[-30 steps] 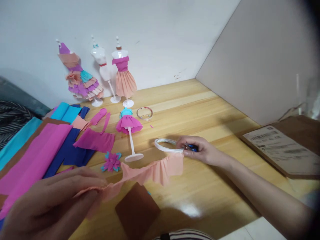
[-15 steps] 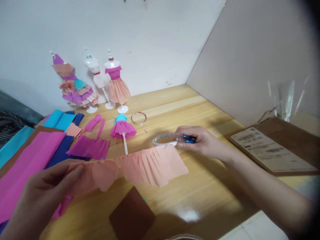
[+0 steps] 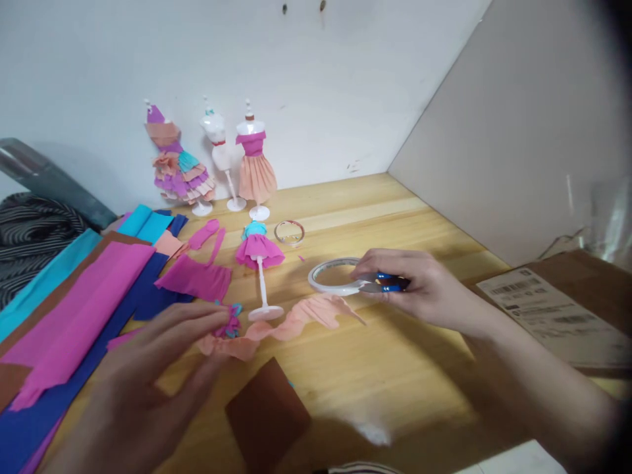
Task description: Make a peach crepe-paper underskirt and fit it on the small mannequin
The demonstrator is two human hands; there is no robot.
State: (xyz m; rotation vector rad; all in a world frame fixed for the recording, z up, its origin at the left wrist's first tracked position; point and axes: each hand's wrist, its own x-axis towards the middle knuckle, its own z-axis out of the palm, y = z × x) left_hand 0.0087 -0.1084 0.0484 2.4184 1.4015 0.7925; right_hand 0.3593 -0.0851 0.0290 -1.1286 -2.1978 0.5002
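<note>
A peach crepe paper strip (image 3: 311,313), gathered and wavy, lies low over the table. My left hand (image 3: 153,368) is at its left end, thumb and fingers apart around the paper's edge. Beside those fingertips sits a small pink and blue paper flower (image 3: 231,321). My right hand (image 3: 419,283) grips a white roll of tape (image 3: 323,282) by its right side, together with small blue-handled scissors (image 3: 388,282), partly hidden by the fingers. Just behind the strip stands a small white dress form (image 3: 261,283) in a turquoise top and pink skirt.
Three more dress forms (image 3: 257,171) stand along the wall, with a ring-shaped bangle (image 3: 289,232) nearer. Folded crepe paper sheets (image 3: 93,289) and pink scraps (image 3: 197,276) cover the left side. A brown paper square (image 3: 269,415) lies in front; a cardboard box (image 3: 557,309) sits right.
The peach strip, held stretched out by my left hand before, has dropped and crumpled toward the table. My left hand has moved right and its fingers have parted. The view has turned left.
</note>
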